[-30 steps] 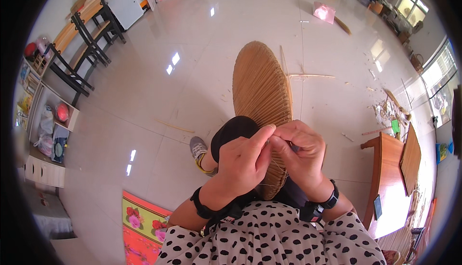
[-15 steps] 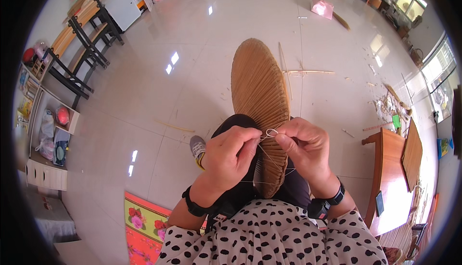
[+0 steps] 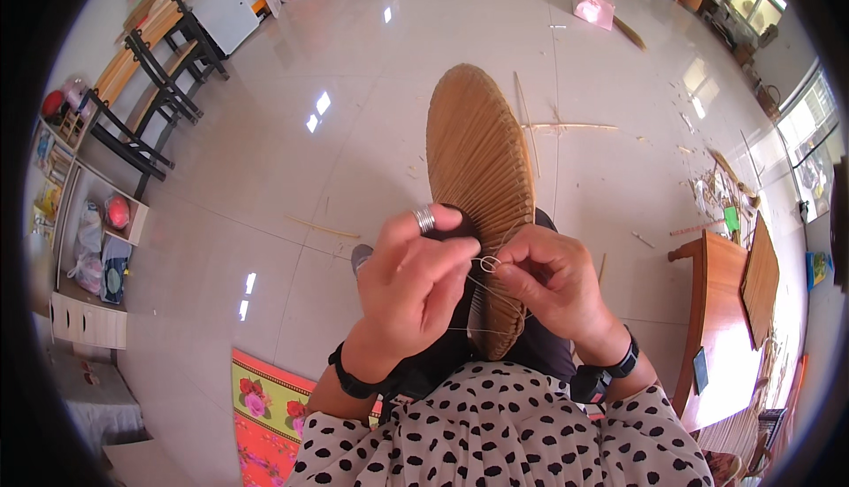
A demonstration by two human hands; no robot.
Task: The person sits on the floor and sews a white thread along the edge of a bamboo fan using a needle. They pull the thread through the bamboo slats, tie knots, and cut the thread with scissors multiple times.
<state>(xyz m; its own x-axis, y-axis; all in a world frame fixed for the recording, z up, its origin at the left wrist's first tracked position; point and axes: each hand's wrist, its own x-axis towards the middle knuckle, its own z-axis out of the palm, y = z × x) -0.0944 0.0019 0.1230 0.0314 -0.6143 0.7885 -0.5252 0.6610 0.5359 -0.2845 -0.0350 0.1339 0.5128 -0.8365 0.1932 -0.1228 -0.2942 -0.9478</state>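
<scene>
A round, ribbed disc of brown stalks (image 3: 473,146), with a stitched rim, stands on edge between my knees, its lower end near my lap. Over its near part, a thin pale string (image 3: 487,264) forms a small loop between my hands. My right hand (image 3: 564,282) pinches this loop between thumb and forefinger. The string runs on to the fingertips of my left hand (image 3: 402,288), which are drawn together on it while one ringed finger is lifted. More string crosses the disc below my hands.
A wooden table (image 3: 712,328) bearing a dark phone (image 3: 699,370) stands at right. Straw scraps and long stalks (image 3: 575,126) lie on the tiled floor (image 3: 292,133). A flowered mat (image 3: 265,416) is at lower left, benches (image 3: 146,89) and shelves further left.
My left hand has turned and lifted a finger, showing its ring. The loop has drawn smaller and moved slightly toward me, with my right hand still pinching it. The disc tilts slightly differently.
</scene>
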